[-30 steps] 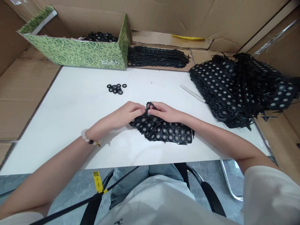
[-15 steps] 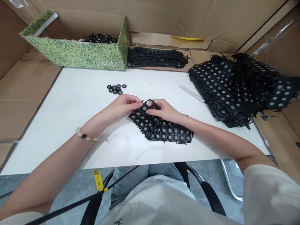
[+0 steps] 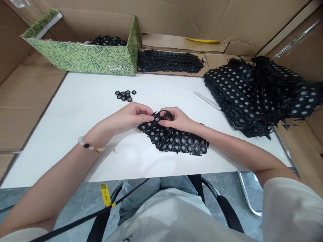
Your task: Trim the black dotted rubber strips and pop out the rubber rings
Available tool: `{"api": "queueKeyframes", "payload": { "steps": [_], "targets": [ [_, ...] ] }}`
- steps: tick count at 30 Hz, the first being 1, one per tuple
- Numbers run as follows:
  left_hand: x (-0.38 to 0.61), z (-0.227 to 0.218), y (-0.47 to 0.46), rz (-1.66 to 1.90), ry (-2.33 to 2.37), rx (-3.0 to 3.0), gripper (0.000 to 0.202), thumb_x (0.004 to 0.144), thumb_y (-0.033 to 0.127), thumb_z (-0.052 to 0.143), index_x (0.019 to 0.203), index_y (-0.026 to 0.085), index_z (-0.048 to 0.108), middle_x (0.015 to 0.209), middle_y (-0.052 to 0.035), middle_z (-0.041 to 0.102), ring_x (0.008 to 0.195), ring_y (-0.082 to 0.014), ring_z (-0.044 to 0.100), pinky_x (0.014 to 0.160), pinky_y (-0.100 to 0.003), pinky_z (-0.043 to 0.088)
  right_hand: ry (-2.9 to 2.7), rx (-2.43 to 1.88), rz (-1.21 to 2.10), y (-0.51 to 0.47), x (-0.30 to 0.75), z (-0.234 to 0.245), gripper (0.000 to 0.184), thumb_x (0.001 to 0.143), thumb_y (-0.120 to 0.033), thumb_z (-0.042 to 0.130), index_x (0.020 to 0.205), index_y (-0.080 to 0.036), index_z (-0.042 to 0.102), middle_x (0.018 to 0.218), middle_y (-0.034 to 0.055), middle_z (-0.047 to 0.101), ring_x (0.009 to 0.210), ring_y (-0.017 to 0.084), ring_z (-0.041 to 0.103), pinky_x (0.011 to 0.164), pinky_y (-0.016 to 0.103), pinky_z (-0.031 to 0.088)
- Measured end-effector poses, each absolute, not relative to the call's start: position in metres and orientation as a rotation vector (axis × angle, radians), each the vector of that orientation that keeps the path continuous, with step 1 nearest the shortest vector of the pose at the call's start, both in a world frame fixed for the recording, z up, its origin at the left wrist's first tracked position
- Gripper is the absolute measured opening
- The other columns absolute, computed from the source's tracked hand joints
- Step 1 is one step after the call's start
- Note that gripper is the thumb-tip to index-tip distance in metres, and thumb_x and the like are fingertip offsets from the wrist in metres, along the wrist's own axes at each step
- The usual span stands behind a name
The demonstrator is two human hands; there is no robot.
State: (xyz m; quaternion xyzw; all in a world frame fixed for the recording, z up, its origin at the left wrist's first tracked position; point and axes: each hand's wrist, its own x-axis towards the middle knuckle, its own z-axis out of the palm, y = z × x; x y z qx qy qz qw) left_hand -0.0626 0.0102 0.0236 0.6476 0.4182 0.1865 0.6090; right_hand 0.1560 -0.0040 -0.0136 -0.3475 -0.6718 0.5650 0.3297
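Note:
A sheet of black rubber rings with grey centres lies on the white table, its upper corner lifted between my hands. My left hand pinches the sheet's upper left edge with its fingertips. My right hand grips the lifted corner, where a single black ring stands clear of the sheet. The fingers hide part of that corner. A beaded bracelet circles my left wrist.
Several loose black rings lie beyond my left hand. A large heap of ring sheets sits at right, with a white strip beside it. A green patterned box and black strips stand behind the table, among cardboard walls.
My hands have drawn slightly apart, with my left wrist shifted left. The sheet's upper corner has been worked up, and the single ring now stands more separate.

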Motion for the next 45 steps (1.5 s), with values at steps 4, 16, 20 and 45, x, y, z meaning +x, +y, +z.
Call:
{"api": "queueKeyframes", "payload": {
  "steps": [4, 16, 20, 45],
  "targets": [
    [-0.062, 0.024, 0.008, 0.460, 0.968, 1.380, 0.023, 0.070, 0.036, 0.082, 0.078, 0.015, 0.075, 0.064, 0.0005, 0.061, 0.054, -0.0083, 0.047, 0.049, -0.020, 0.034, -1.739, -0.889, 1.498, -0.003, 0.157, -0.015, 0.023, 0.075, -0.034, 0.070, 0.077, -0.018, 0.054, 0.069, -0.0062, 0.044, 0.064, 0.009, 0.037, 0.066, 0.026, 0.034],
    [-0.056, 0.025, 0.006, 0.414, 1.018, 1.201, 0.028, 0.063, 0.036, 0.090, 0.067, 0.015, 0.072, 0.064, 0.0000, 0.059, 0.057, -0.0092, 0.049, 0.052, -0.021, 0.039, -1.755, -0.831, 1.564, -0.003, 0.155, -0.018, 0.021, 0.079, -0.033, 0.063, 0.079, -0.021, 0.045, 0.070, -0.0065, 0.039, 0.065, 0.011, 0.035, 0.064, 0.026, 0.032],
    [-0.055, 0.022, 0.005, 0.408, 1.011, 1.177, 0.026, 0.064, 0.034, 0.089, 0.066, 0.015, 0.072, 0.062, 0.0000, 0.058, 0.056, -0.0098, 0.049, 0.053, -0.023, 0.039, -1.739, -0.863, 1.576, -0.003, 0.154, -0.018, 0.019, 0.075, -0.029, 0.061, 0.076, -0.022, 0.043, 0.070, -0.0063, 0.039, 0.066, 0.011, 0.035, 0.064, 0.026, 0.031],
    [-0.049, 0.014, -0.001, 0.566, 1.026, 1.446, 0.023, 0.071, 0.035, 0.078, 0.080, 0.014, 0.074, 0.074, -0.0019, 0.069, 0.068, -0.0145, 0.058, 0.064, -0.025, 0.042, -1.568, -1.020, 1.661, 0.002, 0.154, -0.010, 0.023, 0.079, -0.037, 0.061, 0.072, -0.020, 0.047, 0.071, -0.0034, 0.043, 0.070, 0.012, 0.042, 0.060, 0.024, 0.035]
  ]
}}
